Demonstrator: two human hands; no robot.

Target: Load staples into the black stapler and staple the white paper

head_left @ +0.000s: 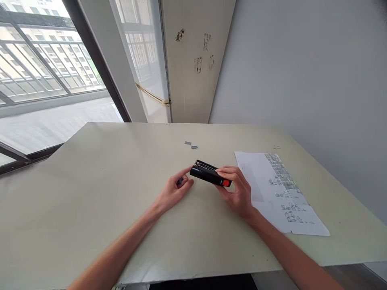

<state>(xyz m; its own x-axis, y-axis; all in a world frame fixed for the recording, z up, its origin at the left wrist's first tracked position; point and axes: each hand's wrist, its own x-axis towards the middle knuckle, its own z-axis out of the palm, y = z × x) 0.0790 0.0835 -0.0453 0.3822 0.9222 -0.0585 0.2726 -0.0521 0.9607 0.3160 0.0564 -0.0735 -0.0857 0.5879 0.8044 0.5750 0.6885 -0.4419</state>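
Observation:
A black stapler (208,173) with a red end lies tilted just above the pale table (90,193), its top open at the far end. My right hand (237,192) is closed round its red end, thumb and fingers gripping the body. My left hand (175,189) sits just left of the stapler's open end, fingers pinched on a small grey piece, likely a strip of staples. Two short grey staple strips (191,145) lie on the table beyond the stapler.
A printed sheet of paper (281,193) lies on the table to the right of my right hand. A grey wall runs along the right; a window with railings and a tall cream cabinet stand behind the table.

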